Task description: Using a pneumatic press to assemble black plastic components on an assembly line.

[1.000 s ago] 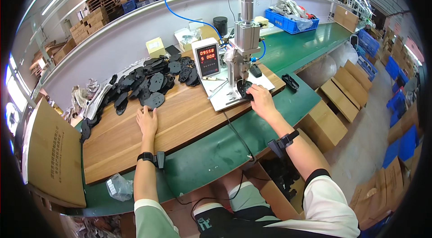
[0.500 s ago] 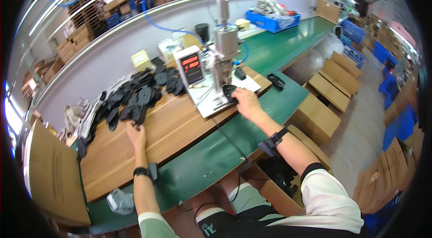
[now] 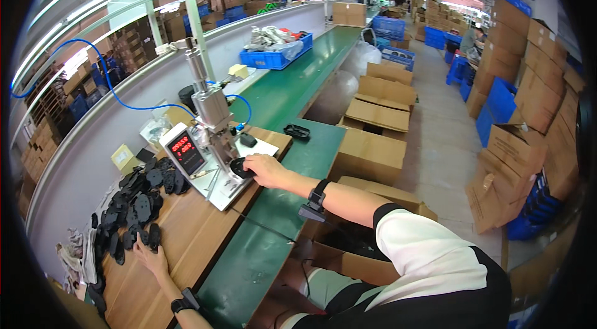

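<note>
My right hand [image 3: 266, 170] is closed on a dark oval part [image 3: 241, 168], pinching its right edge. It keeps this part on the white base plate [image 3: 227, 196] of a bench press [image 3: 213, 110], right under the metal head. At the near edge of a heap of flat black parts [image 3: 144, 206], my left hand [image 3: 151, 259] has thumb and fingers around one black oval part [image 3: 155, 237]. A small box with a lit red display [image 3: 185, 150] stands beside the press. Slim tools [image 3: 212, 185] lie on the plate near it.
A wooden board [image 3: 180, 248] lies on the green bench [image 3: 249, 260]. Another black part [image 3: 296, 132] rests on the bench beyond the press. Farther back stands a blue crate [image 3: 277, 55] of bagged pieces. Open cardboard boxes [image 3: 372, 153] line the bench's right side. Crumpled pale cloth [image 3: 73, 254] lies beside the heap.
My view has turned to the right, so the bench appears farther left. My right hand still holds the dark part under the press; my left hand stays at the heap's edge.
</note>
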A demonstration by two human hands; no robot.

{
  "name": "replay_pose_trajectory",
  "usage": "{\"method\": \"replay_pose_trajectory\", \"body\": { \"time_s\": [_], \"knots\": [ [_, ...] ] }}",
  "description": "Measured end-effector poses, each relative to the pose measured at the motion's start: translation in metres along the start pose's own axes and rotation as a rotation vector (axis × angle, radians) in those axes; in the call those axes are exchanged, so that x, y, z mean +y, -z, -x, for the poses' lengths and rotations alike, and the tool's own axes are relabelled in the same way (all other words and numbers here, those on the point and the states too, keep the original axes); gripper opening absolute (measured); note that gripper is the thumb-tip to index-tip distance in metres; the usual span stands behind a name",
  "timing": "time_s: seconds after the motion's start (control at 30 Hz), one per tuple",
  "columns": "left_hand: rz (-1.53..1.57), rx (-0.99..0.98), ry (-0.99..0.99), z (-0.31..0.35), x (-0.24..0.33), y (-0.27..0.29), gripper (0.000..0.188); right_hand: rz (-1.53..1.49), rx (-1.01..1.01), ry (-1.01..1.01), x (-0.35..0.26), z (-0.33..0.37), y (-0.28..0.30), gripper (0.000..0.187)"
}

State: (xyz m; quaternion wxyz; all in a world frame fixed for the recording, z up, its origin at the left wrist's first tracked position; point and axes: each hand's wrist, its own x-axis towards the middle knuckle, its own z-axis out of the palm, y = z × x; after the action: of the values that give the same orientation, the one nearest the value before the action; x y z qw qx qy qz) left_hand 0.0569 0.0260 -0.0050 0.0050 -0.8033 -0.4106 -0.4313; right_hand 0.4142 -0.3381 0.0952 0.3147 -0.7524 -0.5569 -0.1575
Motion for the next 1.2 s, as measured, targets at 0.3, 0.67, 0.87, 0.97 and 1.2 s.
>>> {"method": "replay_pose_trajectory", "body": {
  "time_s": [0.3, 0.67, 0.87, 0.97, 1.2],
  "knots": [
    [-0.054, -0.388, 0.048, -0.002, -0.024, 0.007, 0.062, -0.033, 0.629, -0.37, -0.017, 0.176, 0.085, 0.025],
    [0.052, -0.353, -0.14, 0.018, 0.006, 0.037, 0.053, -0.116, -0.247, -1.329, 0.026, 0.549, -0.077, 0.036],
    [0.177, -0.361, -0.192, 0.048, 0.064, 0.086, 0.056, 0.142, -0.506, -1.28, 0.005, 0.524, -0.086, 0.054],
    [0.244, -0.407, -0.2, 0.055, 0.067, 0.1, 0.065, 0.056, -0.228, -0.865, 0.002, 0.467, -0.086, 0.042],
    [0.314, -0.403, -0.31, 0.059, 0.051, 0.106, 0.073, -0.584, -0.021, -0.138, -0.191, 0.204, -0.003, 0.018]
  ]
}}
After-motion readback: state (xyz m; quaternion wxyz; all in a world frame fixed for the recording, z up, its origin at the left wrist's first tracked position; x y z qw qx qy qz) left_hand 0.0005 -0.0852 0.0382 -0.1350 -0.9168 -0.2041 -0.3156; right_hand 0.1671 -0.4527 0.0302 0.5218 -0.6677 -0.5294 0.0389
